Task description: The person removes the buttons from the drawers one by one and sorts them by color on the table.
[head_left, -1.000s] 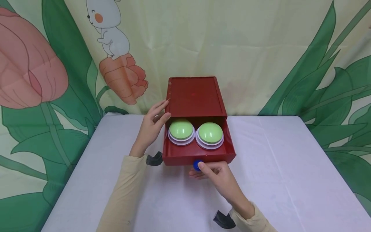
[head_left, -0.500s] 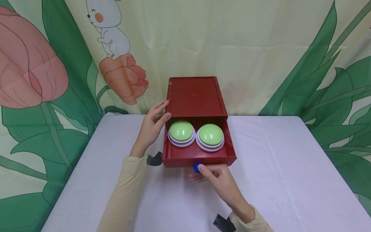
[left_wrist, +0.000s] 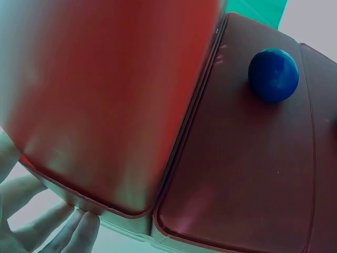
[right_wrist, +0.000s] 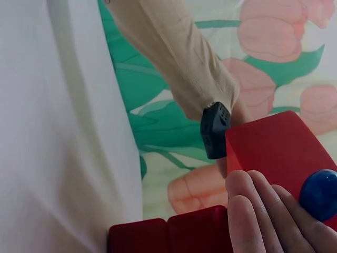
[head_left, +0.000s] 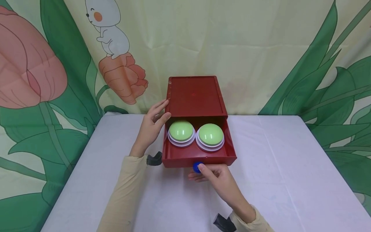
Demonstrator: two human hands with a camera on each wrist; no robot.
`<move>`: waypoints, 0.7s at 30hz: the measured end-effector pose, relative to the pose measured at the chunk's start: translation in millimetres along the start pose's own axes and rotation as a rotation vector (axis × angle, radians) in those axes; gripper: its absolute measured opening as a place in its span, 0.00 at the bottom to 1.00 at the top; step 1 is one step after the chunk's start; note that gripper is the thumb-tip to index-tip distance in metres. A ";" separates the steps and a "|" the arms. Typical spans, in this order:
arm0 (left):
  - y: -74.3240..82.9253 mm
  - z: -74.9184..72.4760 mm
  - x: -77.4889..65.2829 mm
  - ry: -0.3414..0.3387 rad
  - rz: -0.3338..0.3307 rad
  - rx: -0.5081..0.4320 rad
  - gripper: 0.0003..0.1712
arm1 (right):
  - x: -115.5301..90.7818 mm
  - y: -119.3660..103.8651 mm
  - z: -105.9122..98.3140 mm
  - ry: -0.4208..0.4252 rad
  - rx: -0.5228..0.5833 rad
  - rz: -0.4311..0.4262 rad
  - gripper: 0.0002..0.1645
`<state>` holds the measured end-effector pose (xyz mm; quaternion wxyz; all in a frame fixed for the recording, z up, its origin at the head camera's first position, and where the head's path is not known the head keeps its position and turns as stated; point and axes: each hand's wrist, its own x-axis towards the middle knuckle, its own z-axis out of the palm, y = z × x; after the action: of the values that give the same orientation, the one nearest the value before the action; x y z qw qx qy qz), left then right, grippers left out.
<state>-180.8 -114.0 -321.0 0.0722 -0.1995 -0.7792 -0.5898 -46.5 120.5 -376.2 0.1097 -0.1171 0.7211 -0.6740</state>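
A red drawer box (head_left: pixel 194 96) stands at the far middle of the table, its top drawer (head_left: pixel 185 154) pulled out. Inside the drawer sit two push buttons with light green domes, a left button (head_left: pixel 181 130) and a right button (head_left: pixel 211 134), both on white bases. My left hand (head_left: pixel 149 129) rests along the box's left side with its fingers extended. My right hand (head_left: pixel 217 177) pinches the round blue knob (head_left: pixel 197 167) on the drawer front, thumb on top; in the right wrist view the other fingers (right_wrist: pixel 268 211) stretch out beside it.
In the left wrist view another red drawer front (left_wrist: pixel 242 158) carries its own blue knob (left_wrist: pixel 273 75). White cloth covers the table (head_left: pixel 261 174). A printed curtain (head_left: pixel 240 58) hangs right behind the box. Dark wrist devices (head_left: pixel 154 159) sit at both sleeves.
Over the past second the drawer has slid very slightly toward me, with my right hand on its knob. My left hand has stayed in place.
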 end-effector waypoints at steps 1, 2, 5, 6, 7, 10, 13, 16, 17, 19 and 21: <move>-0.3 0.2 0.1 0.001 0.001 -0.002 0.30 | -0.1 -0.2 -0.3 -0.001 -0.001 0.001 0.20; -0.5 0.4 0.2 0.002 0.003 -0.003 0.30 | -0.2 -0.5 -0.6 -0.003 -0.005 0.002 0.20; -0.8 1.1 0.4 0.004 0.007 -0.004 0.30 | -0.9 -1.1 -2.2 -0.002 -0.016 0.016 0.21; -0.9 1.3 0.4 0.004 0.009 -0.005 0.30 | -1.2 -1.3 -3.0 0.001 -0.016 0.023 0.21; -0.9 1.5 0.5 0.005 0.010 -0.005 0.30 | -1.6 -1.5 -3.8 0.004 -0.018 0.029 0.22; -0.8 1.6 0.5 0.004 0.012 -0.007 0.30 | -2.6 -2.0 -6.5 0.019 -0.021 0.041 0.24; -0.7 1.2 0.3 0.005 0.013 -0.008 0.30 | -3.0 -2.0 -8.7 0.026 -0.021 0.037 0.24; -1.0 0.7 0.1 0.007 0.013 -0.005 0.30 | -3.6 -2.2 -10.8 0.033 -0.027 0.032 0.23; -1.1 0.6 0.0 0.007 0.013 -0.003 0.30 | -4.0 -2.3 -11.6 0.035 -0.031 0.029 0.23; -1.5 0.7 0.1 0.007 0.014 -0.003 0.30 | -5.0 -2.6 -13.6 0.043 -0.044 0.021 0.23; -1.8 1.1 0.4 0.005 0.017 -0.005 0.30 | -6.3 -3.2 -16.4 0.051 -0.057 0.008 0.23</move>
<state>-181.8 -113.3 -322.8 0.0785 -0.2048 -0.7759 -0.5915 -45.7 137.8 -371.9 0.0908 -0.1000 0.7432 -0.6553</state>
